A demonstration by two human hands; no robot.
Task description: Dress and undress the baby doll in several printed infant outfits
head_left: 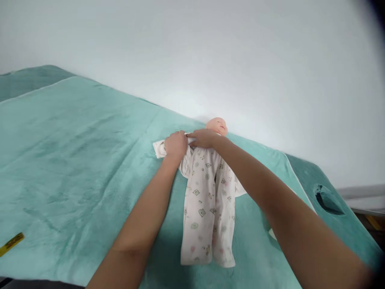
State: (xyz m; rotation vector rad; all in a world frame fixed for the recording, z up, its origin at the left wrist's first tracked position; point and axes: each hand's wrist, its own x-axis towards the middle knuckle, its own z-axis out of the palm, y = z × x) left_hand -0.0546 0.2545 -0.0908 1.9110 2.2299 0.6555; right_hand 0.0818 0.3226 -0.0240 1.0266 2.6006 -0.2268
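Note:
A baby doll (217,125) lies on its back on the bed, its head near the wall. White printed baby clothes (203,208) cover its body, and the two trouser legs stretch toward me. My left hand (176,144) is closed around the white sleeve (159,149), whose cuff sticks out to the left. Beside it, my right hand (203,138) lies over the doll's upper chest, its fingers closed on the shoulder end of the same sleeve. The doll's arm inside the sleeve is hidden, and so is part of the chest.
A light green sheet (75,160) with a few creases covers the bed. On the right, the darker green bed end (325,188) has an oval hole. A yellow strip (11,243) lies at the left edge. The white wall (192,52) rises behind. Something pale shows partly behind my right forearm.

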